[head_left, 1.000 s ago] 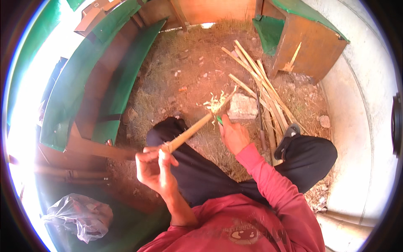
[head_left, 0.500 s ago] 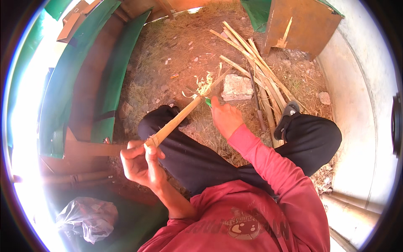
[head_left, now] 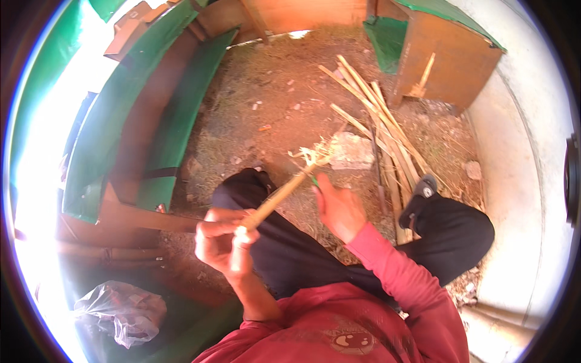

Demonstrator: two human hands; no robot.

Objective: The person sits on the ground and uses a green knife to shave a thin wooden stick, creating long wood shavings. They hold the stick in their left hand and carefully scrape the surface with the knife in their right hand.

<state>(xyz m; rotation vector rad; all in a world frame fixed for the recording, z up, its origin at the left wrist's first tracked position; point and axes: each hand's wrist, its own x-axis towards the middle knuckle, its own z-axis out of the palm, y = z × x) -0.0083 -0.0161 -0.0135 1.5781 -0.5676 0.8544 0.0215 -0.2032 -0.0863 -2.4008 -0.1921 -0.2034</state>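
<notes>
A pale bamboo strip [head_left: 279, 201] slants up and away over my bent left leg. My left hand [head_left: 223, 243] pinches its near end between thumb and fingers. Curled shavings [head_left: 312, 155] cling to the far end. Closed around a green-handled knife [head_left: 315, 181], my right hand [head_left: 340, 210] is beside the strip, just short of the shavings. The knife's blade cannot be made out clearly at this moment. Beyond the strip's tip lies a pale stone block [head_left: 353, 151].
Several long bamboo strips [head_left: 387, 121] lie piled beside my right foot [head_left: 419, 198]. A dark long-bladed tool [head_left: 380, 181] rests next to them. Green-topped benches [head_left: 187, 121] run along the left, near a clear plastic bag [head_left: 124, 311]. A brown wooden box [head_left: 445, 60] stands far right by a pale wall [head_left: 520, 181].
The view has tilted up, so the scene sits lower. My left hand and the strip have shifted right relative to my body, and the strip looks shorter. Both hands keep their hold.
</notes>
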